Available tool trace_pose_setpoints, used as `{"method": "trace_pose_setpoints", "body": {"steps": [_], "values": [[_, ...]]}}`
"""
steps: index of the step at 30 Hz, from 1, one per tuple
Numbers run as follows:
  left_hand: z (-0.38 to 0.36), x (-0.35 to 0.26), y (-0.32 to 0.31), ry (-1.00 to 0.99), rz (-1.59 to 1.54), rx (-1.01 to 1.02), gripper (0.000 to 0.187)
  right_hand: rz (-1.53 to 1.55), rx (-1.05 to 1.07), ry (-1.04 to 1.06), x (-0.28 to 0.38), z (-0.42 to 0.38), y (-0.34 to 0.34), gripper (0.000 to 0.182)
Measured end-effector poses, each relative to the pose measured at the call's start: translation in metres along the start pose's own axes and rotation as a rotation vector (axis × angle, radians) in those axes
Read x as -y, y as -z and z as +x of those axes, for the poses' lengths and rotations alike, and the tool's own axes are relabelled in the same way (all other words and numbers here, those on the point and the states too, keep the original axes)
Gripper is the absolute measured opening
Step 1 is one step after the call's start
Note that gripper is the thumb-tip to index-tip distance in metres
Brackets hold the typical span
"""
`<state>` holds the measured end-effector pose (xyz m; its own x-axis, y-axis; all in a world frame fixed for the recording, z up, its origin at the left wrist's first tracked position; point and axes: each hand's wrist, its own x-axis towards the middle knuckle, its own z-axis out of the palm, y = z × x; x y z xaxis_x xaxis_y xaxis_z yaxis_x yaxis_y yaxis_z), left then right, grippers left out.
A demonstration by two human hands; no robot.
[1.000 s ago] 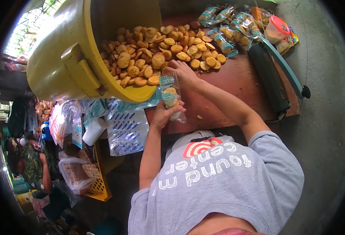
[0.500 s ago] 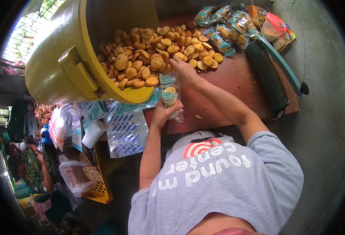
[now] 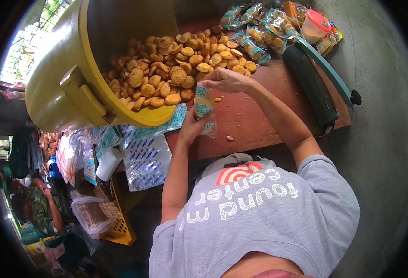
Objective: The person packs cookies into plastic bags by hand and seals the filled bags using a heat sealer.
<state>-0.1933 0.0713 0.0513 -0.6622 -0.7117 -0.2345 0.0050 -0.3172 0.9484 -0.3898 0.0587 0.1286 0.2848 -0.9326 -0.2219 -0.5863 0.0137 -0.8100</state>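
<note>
A clear printed plastic bag [image 3: 204, 103] with round biscuits in it stands upright over the red table. My left hand [image 3: 194, 124] is closed around its lower part. At the bag's top edge, the fingers of my right hand [image 3: 227, 80] pinch together on the plastic; whether a biscuit is also between them is hidden. Just left of both hands, a heap of golden round biscuits [image 3: 167, 69] spills from a tipped yellow tub [image 3: 86, 51] onto the table.
A green-handled bag sealer [image 3: 312, 88] lies at the right. Behind it are filled biscuit packs [image 3: 255, 44] and a red-lidded container [image 3: 316, 27]. Printed plastic sheets [image 3: 146, 157] hang over the table's left edge. A yellow crate [image 3: 123, 222] and another person [image 3: 42, 204] are further left.
My right hand has come from beside the biscuits down onto the bag's top. The bag now leans differently and its mouth is covered by my fingers. The view has shifted slightly.
</note>
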Motion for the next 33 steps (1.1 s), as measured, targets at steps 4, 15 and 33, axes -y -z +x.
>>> {"method": "trace_pose_setpoints", "body": {"steps": [4,15,33], "values": [[0.012,-0.006,-0.003,0.054,-0.111,0.060,0.030,0.094,-0.269,0.158,-0.019,-0.006,-0.013,0.032],[0.058,-0.041,-0.059,0.207,-0.173,0.369,0.037,0.234,-0.547,0.185,-0.054,-0.060,0.007,0.032],[0.177,-0.013,-0.273,0.490,0.229,0.975,0.046,-0.156,-1.619,-0.357,-0.079,-0.285,0.118,0.040]]}}
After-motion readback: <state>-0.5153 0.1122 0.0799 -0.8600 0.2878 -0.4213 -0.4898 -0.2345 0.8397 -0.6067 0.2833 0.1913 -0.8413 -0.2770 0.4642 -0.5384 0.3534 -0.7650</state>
